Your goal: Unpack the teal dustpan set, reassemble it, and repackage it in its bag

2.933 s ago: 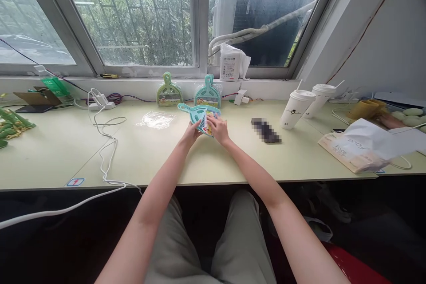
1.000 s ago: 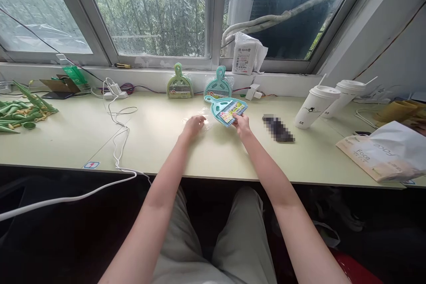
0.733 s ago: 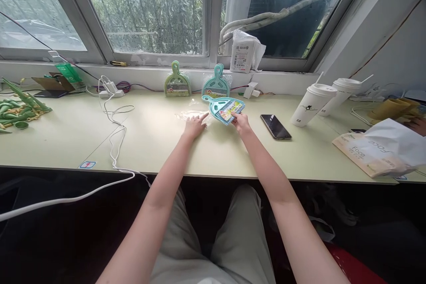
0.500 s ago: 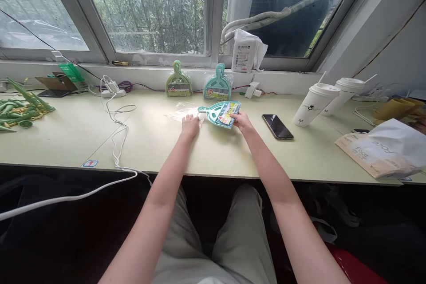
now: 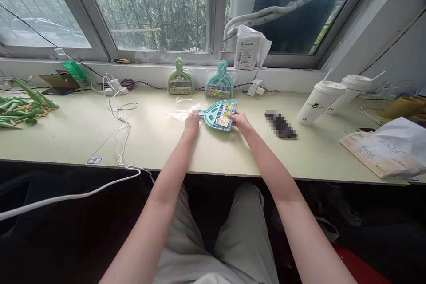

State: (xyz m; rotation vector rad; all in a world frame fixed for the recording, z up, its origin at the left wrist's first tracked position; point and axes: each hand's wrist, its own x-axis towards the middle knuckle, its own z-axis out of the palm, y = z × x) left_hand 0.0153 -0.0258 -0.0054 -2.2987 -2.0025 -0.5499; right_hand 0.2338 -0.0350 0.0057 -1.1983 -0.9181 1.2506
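Dustpan, turquoise (image 5: 209,120), one: landmark for this entry; between the two hands, handle leftward, printed card (image 5: 227,113) on its face. Raised off the bench (image 5: 149,146) or resting: cannot tell.

Right hand (image 5: 238,120): at the dustpan's wide edge, fingers grasping it, thumb over the card. Likely fault: card creased or torn by thumb pressure; wide end dropping if this hold slackens.

Left hand (image 5: 192,122): at the dustpan's handle end, fingers curled; whether closed on handle or film, cannot tell.

Clear film (image 5: 178,114), crumpled: left of the dustpan, against the left hand. Likely fault: film snagged and dragged with the handle, or grip slipping on its slick surface.

Turquoise pack (image 5: 219,84), upright: just behind the dustpan. Green pack (image 5: 180,83), upright: behind, leftward. Likely fault: toppling, if the dustpan is pushed back into the nearer one.

White cups, two (image 5: 321,104): well right of the dustpan. Slight risk: a wide right-arm swing.
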